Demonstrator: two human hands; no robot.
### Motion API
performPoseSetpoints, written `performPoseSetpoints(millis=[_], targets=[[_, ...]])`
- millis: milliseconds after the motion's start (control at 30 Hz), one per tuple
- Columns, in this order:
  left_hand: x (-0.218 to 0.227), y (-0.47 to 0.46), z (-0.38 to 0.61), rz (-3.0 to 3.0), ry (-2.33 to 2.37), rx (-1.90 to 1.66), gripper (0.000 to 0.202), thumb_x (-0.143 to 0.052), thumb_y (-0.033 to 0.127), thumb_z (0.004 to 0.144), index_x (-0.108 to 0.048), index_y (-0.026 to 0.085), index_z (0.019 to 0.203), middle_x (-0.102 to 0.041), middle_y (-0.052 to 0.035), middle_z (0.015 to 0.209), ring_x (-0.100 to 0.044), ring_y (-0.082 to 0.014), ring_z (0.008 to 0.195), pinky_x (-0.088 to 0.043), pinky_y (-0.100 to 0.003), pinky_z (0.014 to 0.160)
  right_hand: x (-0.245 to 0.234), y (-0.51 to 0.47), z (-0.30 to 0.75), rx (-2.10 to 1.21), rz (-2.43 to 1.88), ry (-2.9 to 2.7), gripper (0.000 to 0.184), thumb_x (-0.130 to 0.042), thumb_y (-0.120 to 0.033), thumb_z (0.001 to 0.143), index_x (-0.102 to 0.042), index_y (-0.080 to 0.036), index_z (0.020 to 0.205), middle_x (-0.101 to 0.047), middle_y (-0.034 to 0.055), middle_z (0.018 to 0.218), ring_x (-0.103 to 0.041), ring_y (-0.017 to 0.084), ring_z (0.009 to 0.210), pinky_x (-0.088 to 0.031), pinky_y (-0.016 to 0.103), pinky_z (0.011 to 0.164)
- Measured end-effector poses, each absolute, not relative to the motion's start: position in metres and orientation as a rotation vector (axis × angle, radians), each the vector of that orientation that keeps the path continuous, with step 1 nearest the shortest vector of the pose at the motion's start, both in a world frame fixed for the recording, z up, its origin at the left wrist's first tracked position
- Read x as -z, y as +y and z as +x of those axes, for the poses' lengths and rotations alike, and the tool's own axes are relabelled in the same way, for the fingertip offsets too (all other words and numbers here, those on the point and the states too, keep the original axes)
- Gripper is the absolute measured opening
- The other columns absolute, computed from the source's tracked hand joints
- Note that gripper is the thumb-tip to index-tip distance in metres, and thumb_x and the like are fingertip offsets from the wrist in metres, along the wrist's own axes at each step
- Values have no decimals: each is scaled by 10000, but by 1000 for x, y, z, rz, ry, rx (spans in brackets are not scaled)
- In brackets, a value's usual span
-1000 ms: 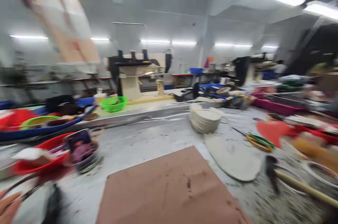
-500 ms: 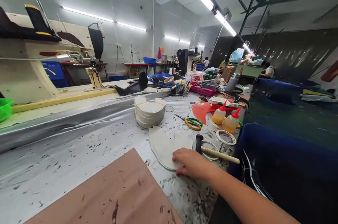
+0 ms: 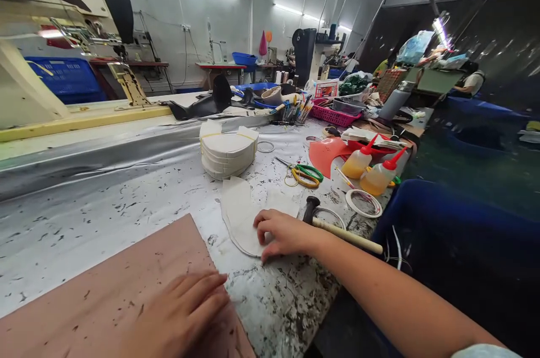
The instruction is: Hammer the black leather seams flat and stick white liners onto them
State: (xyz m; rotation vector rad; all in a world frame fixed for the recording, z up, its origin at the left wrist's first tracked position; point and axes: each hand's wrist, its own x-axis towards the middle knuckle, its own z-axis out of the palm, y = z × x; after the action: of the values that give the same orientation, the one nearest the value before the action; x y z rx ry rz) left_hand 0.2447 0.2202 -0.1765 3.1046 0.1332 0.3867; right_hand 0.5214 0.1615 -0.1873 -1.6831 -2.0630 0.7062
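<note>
A flat, off-white cut piece with a curved, corded-looking edge lies on the worktable, apparently layered with another. My right hand rests on its right part, thumb and bent fingers apart, with nothing visibly pinched between them. Over the brown board at the near left is my left hand, fingers stretched out and pointing right, slightly blurred. Just behind the flat piece stands a bundle of similar off-white pieces tied with a yellow band. Right of my right hand lies a hammer with a black head and pale wooden handle.
Green-and-orange-handled scissors, a roll of white tape and two red-tipped glue bottles lie toward the right. A pink basket sits further back. A sewing machine stands left. A dark blue bin adjoins the table's right edge.
My left hand has come into view over the brown board. My right hand stays at the off-white piece, its fingers now more arched. The camera view has tilted down and shifted right.
</note>
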Motion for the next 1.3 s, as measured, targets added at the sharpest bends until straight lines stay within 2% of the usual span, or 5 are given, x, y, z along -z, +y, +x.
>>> performPoseSetpoints(millis=[133,433,733,1000,1300], targets=[[172,236,313,2933,597,-83,151,-500,209,830,-629,214,908,-633,-70,1131,-576,-256,1036,-449,-409,894,190,171,526,-800,-1694,-2025,280,-850,-228,554,-612,-187,696,-511,12,973,-520,173,900,-421,268,777],[179,274,339,2567,1061,-125,279,-347,8,717,-479,210,856,-649,-40,941,-597,-182,894,-456,-293,764,183,184,493,-560,-2022,-1928,519,-791,-565,523,-565,-202,817,-528,3,845,-517,194,750,-383,295,622],[181,288,329,2465,848,-33,252,-364,28,694,-520,219,746,-605,-26,829,-568,-202,806,-419,-298,698,181,176,495,-745,-1986,-1906,487,-853,-356,500,-535,-218,841,-497,-14,924,-494,179,840,-372,264,668],[184,290,331,2433,822,-67,233,-363,63,711,-533,221,722,-595,-9,771,-551,-188,742,-406,-287,644,185,172,502,-907,-1830,-1701,160,-666,-60,628,-581,-187,673,-505,-13,869,-505,125,758,-408,236,677],[187,285,334,2551,615,-86,317,-393,49,708,-651,216,789,-627,-27,861,-551,-204,867,-426,-320,756,195,169,503,-889,-1794,-1585,163,-509,-22,627,-554,-175,597,-526,-2,850,-478,97,640,-355,198,496]])
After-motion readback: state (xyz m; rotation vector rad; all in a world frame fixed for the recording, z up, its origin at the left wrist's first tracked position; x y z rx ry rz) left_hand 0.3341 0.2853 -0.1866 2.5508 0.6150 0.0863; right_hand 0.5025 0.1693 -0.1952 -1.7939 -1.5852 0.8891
